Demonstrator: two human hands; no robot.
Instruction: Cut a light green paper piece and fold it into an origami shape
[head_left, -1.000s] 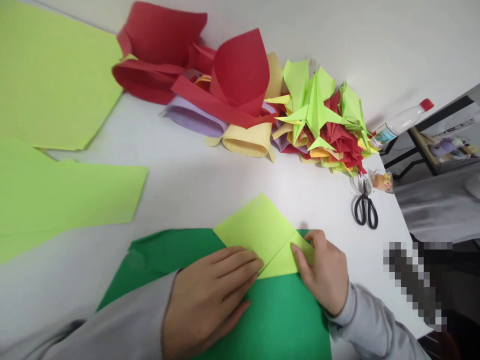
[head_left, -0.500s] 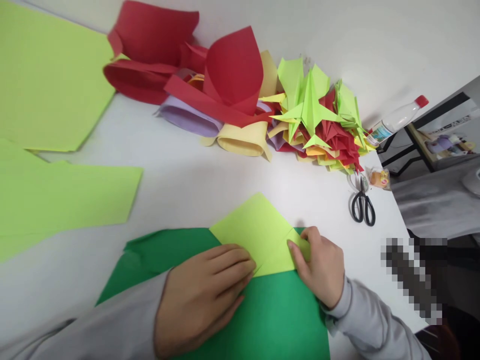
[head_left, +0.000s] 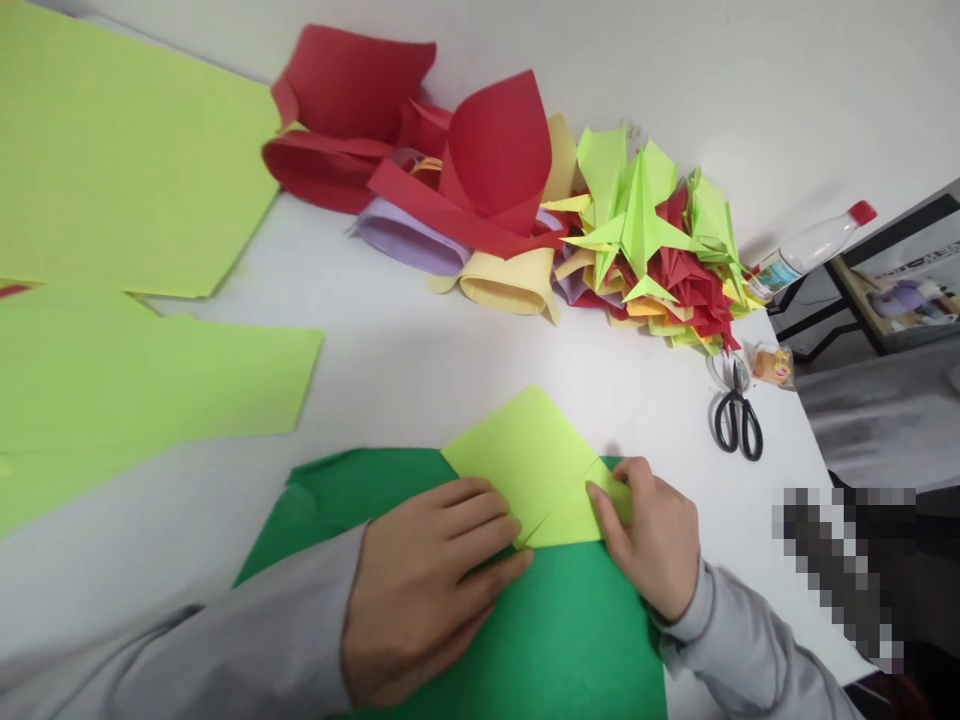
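Observation:
A folded light green sheet of paper lies on a dark green sheet, one corner pointing away from me. A crease or flap edge runs diagonally across its lower right part. My left hand rests palm down, fingers stretched out, with the fingertips at the light green sheet's lower left edge; its thumb is apart from the paper. My right hand pinches the right corner between thumb and bent fingers, and part of that corner is hidden under the fingers.
Large light green sheets lie at the left. Along the back are rolled red paper pieces and a pile of folded paper shapes. Black-handled scissors, a small wrapped packet and a plastic bottle are at the right.
The view has shifted, so things appear farther right. My left thumb and index finger have spread a little, and the diagonal edge shows more. The right hand keeps its pinch.

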